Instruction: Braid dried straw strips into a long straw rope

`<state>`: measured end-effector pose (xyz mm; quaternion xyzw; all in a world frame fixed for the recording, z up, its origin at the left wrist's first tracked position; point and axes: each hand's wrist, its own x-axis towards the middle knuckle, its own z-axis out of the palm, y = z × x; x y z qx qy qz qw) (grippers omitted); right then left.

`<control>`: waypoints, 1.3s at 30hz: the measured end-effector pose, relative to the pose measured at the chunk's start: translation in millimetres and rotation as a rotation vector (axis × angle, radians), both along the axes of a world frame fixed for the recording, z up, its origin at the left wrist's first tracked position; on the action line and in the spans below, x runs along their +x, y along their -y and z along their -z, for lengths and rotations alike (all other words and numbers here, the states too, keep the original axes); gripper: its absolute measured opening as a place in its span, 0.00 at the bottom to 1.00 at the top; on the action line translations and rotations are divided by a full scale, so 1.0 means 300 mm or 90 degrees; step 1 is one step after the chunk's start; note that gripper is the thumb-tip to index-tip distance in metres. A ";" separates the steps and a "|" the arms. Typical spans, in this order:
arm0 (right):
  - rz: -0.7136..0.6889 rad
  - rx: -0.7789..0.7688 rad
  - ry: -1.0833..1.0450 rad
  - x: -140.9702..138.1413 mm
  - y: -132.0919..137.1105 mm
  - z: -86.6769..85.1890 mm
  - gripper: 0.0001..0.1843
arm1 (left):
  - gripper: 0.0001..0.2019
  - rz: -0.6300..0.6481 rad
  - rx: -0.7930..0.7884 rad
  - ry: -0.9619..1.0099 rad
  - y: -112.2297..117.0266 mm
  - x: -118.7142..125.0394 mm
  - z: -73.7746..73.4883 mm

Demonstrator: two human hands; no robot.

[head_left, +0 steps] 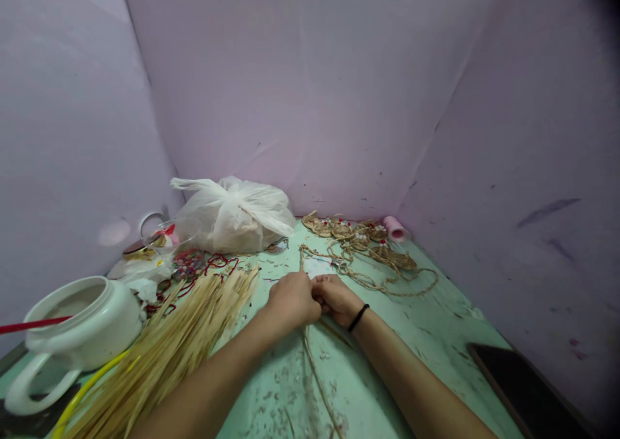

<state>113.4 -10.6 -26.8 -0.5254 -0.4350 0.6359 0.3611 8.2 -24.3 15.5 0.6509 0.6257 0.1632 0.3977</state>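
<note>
A thin fibre strand [320, 381] is stretched over the surface [426, 336], its long axis running from the hands toward the person, slanted slightly rightward. Its far part is met just under the left hand [294, 300], the nearer one; the right hand [336, 297] is held against it. Both are curled closed, the strand apparently pinched between fingertips, though the exact grip is hidden. Loose fibre strips [194, 336] are spread to the left.

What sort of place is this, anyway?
Probably a small handicraft corner. A bundle of dry, straw-like strips lies on the worn green table, with woven pieces and a pink spool near the wall.
</note>
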 end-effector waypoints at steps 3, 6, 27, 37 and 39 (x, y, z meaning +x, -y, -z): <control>-0.039 0.005 -0.029 0.016 0.004 -0.003 0.05 | 0.04 -0.048 0.017 -0.035 -0.049 -0.042 -0.002; -0.062 0.000 -0.048 0.030 0.007 -0.009 0.06 | 0.06 -0.090 -0.152 0.143 -0.094 -0.074 0.020; -0.048 0.273 0.623 0.055 0.018 -0.072 0.07 | 0.08 -0.117 -0.205 0.139 -0.066 -0.021 0.058; -0.121 0.247 0.498 0.005 0.063 -0.086 0.09 | 0.06 -0.049 -0.233 0.255 -0.097 -0.069 0.094; -0.164 0.215 0.435 0.024 0.052 -0.086 0.08 | 0.05 -0.039 -0.211 0.243 -0.099 -0.077 0.093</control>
